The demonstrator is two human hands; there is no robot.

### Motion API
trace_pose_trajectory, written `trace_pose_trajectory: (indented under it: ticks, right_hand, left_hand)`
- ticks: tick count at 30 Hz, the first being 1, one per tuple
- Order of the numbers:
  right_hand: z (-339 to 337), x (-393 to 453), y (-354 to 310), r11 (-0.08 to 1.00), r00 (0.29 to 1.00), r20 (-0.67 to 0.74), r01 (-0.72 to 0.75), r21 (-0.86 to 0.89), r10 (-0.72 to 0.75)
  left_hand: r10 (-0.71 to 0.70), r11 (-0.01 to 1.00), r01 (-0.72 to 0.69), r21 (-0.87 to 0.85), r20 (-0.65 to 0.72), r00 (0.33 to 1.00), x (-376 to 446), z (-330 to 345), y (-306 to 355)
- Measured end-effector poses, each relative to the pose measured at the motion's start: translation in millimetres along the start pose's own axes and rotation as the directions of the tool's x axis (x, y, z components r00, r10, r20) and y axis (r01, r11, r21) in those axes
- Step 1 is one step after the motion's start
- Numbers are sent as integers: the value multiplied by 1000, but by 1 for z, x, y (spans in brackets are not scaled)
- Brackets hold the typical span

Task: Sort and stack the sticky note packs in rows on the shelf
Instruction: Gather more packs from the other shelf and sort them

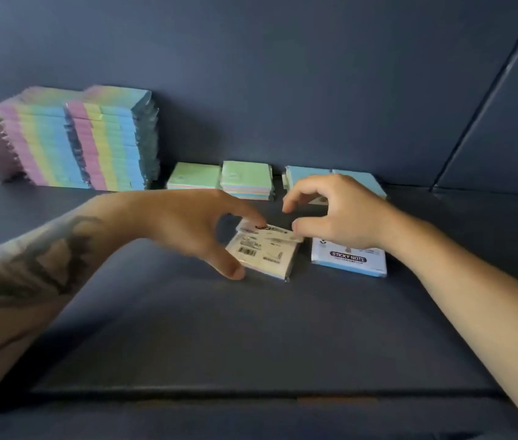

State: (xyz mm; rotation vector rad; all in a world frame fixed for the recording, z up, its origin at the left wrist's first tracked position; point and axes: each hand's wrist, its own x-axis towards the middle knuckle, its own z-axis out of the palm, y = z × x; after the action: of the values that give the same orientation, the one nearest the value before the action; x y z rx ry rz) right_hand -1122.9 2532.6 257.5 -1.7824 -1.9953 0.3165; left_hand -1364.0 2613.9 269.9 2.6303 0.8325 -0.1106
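Both hands meet over a white pack [264,252] near the shelf's [251,338] middle: the left hand [187,227] pinches it between thumb and fingers, while the right hand [334,214] hovers with curled fingers touching its far edge. It lies label-up, tilted, barcode toward the left. Just right, a blue pack [348,260] reads "STICKY NOTE". Pastel stacks [92,141] line the back edge.
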Motion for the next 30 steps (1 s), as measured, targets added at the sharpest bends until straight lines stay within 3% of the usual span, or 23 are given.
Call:
trace_pose_trajectory:
  ticks: [6,11,14,18,24,30]
  right_hand:
    - [7,-3,3,986,994,-6,110,123,-110]
    - [10,-19,-2,967,982,92,143,211,-165]
    - [14,-17,1,978,989,-35,145,148,-142]
    - [17,-13,-3,947,980,-157,160,278,-119]
    - [15,-15,-6,859,985,-172,97,503,-10]
    - [14,-21,-11,816,983,-184,107,568,-1]
  left_hand:
    - [84,991,-100,-89,-169,982,-2,21,-13]
    - [68,950,-140,-278,-254,965,-2,22,-7]
    - [-26,930,-90,-357,-309,951,1,26,-8]
    - [-67,854,-107,-510,-311,948,6,27,-10]
    - [-65,790,-189,-583,-386,920,6,29,-9]
    - [-91,737,-247,-629,-455,886,6,30,2]
